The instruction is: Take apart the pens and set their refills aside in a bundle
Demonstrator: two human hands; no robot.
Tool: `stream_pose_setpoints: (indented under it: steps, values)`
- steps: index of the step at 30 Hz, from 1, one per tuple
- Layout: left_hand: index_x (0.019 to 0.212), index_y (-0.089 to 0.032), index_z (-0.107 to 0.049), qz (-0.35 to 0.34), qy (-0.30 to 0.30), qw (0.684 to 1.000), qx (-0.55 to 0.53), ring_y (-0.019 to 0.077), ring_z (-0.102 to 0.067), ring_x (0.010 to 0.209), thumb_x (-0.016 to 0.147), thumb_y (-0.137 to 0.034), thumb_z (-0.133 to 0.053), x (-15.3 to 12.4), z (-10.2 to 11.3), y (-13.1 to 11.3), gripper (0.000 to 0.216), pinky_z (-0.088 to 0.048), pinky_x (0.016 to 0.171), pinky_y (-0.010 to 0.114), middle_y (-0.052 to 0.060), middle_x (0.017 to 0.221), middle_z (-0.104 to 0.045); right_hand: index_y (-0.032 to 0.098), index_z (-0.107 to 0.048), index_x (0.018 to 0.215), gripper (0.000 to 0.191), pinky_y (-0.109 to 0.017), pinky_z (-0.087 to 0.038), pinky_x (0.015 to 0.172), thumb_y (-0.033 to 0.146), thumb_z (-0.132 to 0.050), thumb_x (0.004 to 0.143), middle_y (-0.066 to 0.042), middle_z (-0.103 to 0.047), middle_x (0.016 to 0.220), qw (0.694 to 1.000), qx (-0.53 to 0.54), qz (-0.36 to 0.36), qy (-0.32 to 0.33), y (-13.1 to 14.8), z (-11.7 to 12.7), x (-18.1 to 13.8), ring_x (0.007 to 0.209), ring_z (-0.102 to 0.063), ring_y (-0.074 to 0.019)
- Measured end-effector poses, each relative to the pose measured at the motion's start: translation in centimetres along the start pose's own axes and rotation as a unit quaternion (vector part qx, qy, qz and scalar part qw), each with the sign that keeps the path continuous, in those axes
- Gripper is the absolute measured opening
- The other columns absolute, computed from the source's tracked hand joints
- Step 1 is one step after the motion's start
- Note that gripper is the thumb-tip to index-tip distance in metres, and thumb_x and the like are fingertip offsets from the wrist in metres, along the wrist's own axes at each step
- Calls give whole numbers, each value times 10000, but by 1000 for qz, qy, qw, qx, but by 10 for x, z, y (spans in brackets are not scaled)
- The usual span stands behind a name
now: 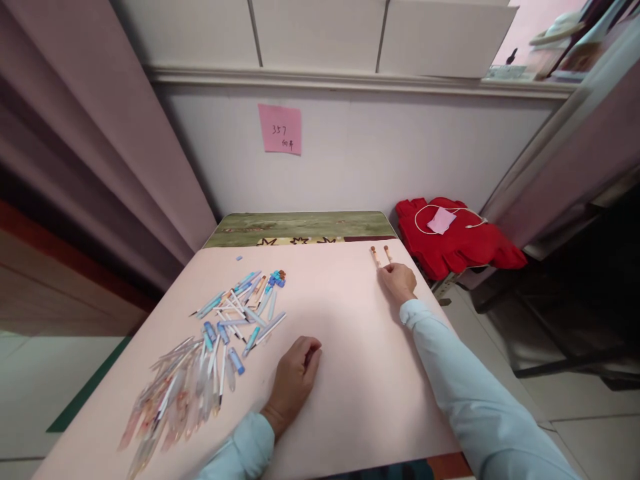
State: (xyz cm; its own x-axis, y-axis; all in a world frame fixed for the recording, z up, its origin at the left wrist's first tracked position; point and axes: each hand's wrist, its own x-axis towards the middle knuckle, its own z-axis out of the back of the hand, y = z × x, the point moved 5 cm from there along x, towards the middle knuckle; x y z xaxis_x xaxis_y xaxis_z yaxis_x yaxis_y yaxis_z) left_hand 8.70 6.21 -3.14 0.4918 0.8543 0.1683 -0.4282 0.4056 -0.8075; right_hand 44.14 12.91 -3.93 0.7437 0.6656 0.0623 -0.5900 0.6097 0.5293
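My right hand [399, 281] is at the far right of the table, its fingers closed over the lower part of a pale pen [375, 257] with a brown top. A second brown-topped pen [388, 254] lies just right of it, its lower end hidden by the hand. My left hand [294, 375] rests near the middle front with fingers curled, and nothing shows in it. Left of it lies a loose pile of pen parts: blue caps [236, 361], thin white refills [223, 373], clear barrels [187, 390] and a cluster of small blue and brown pieces [278, 278].
A pale pink sheet [335, 293] covers most of the table. One small blue piece [239, 258] lies apart at the back left. Right of the table is a red cloth [450, 247] with a white cable on it. A pink note [281, 129] sticks to the wall.
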Motion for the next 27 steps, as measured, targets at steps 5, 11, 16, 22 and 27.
stream_pose_setpoints:
  steps: [5,11,16,22,27]
  values:
    - [952,-213,-554,3,10,1000,6,176,-576,792,957,-306,-454,0,0,2,136,-452,733,300,31,875,-591,229,-791,884,258,-284,-411,676,382,-604,793,-116,-750,871,999,-38,20,4,4,-1,1,826,-667,-242]
    - [957,-216,-558,7,14,1000,5,175,-584,787,961,-312,-452,0,-1,5,143,-460,725,291,33,874,-596,209,-765,1020,340,-279,-417,714,415,-534,878,-132,-744,960,997,-64,26,-16,-7,16,19,891,-669,-242]
    - [946,-217,-565,6,12,1000,13,170,-591,755,958,-312,-461,2,0,4,142,-469,707,282,29,852,-603,171,-764,996,337,-293,-418,696,404,-607,811,-167,-737,968,997,-80,13,-14,-14,18,40,898,-675,-280]
    - [919,-220,-567,7,5,1000,5,163,-598,740,956,-308,-467,4,3,1,139,-480,690,264,25,832,-606,182,-783,867,251,-298,-419,675,334,-601,786,-156,-746,887,998,-64,19,-1,-7,11,39,849,-680,-277]
    - [923,-221,-576,12,3,1000,-4,164,-605,749,951,-316,-476,5,4,0,140,-489,692,264,28,834,-610,216,-778,886,289,-271,-415,619,402,-570,813,-85,-747,806,1000,-13,19,0,-4,24,22,763,-671,-235]
